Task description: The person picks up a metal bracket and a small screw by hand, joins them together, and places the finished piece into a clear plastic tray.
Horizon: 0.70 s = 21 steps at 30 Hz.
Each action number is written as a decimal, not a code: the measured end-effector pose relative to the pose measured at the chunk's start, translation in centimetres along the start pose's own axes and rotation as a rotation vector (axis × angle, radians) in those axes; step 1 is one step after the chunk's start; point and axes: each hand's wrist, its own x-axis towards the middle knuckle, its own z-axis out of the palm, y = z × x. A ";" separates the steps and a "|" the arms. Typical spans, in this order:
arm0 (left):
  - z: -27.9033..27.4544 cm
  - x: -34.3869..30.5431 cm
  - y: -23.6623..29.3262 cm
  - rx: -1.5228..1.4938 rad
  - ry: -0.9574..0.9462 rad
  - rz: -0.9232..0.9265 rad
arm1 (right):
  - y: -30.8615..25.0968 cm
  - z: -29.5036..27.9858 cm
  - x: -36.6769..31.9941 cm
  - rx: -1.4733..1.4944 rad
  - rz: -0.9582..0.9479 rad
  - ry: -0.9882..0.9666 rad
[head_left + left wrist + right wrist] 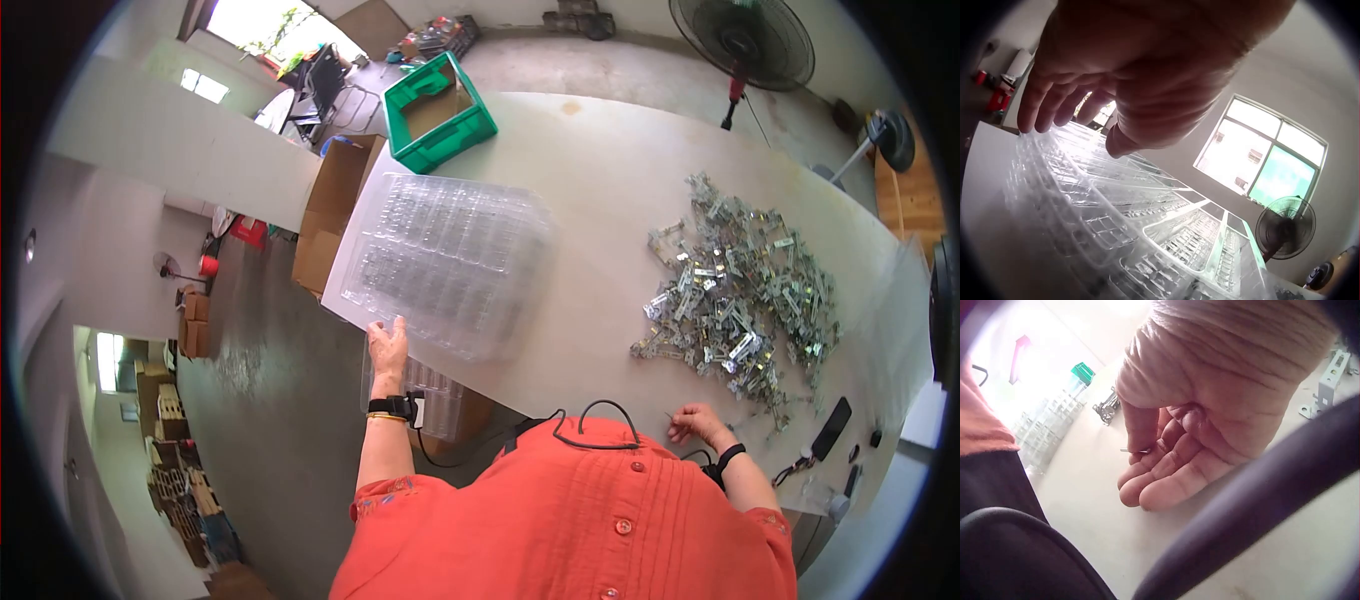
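Observation:
My left hand [388, 352] is at the near left corner of clear plastic trays [440, 255], which appear stacked, with molded compartments. In the left wrist view its fingertips meet the tray rim [1060, 147], and the thumb bends down over the top. The trays' right side is blurred in the head view. My right hand [700, 425] is near the table's front edge, before a heap of small metal brackets [745, 295]. Between thumb and curled forefinger it pinches a small thin light-coloured piece [1137, 450], mostly hidden by the fingers.
A green crate [440, 150] stands at the back left of the white table [600, 150]. Beside the left edge is a cardboard box [325, 225]. More clear trays [440, 405] are below the table's edge. A black phone [832, 428] lies at the right; a fan [740, 45] stands behind.

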 end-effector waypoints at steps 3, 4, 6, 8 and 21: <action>-0.3 -1.4 1.3 -0.485 -0.171 -0.349 | -0.7 0.4 -0.6 -0.013 -0.004 0.023; 0.1 -1.3 0.8 -0.496 -0.167 -0.352 | -0.7 0.5 -0.6 -0.009 -0.001 0.025; 0.9 -0.8 -0.2 -0.750 -0.299 -0.433 | -0.8 0.4 -0.5 -0.002 0.005 0.026; 1.6 -0.5 -0.7 -0.804 -0.332 -0.435 | -0.9 0.5 -0.6 -0.004 0.016 0.037; 2.1 0.7 -1.7 -0.926 -0.467 -0.421 | 0.0 0.4 0.0 -0.002 -0.006 0.018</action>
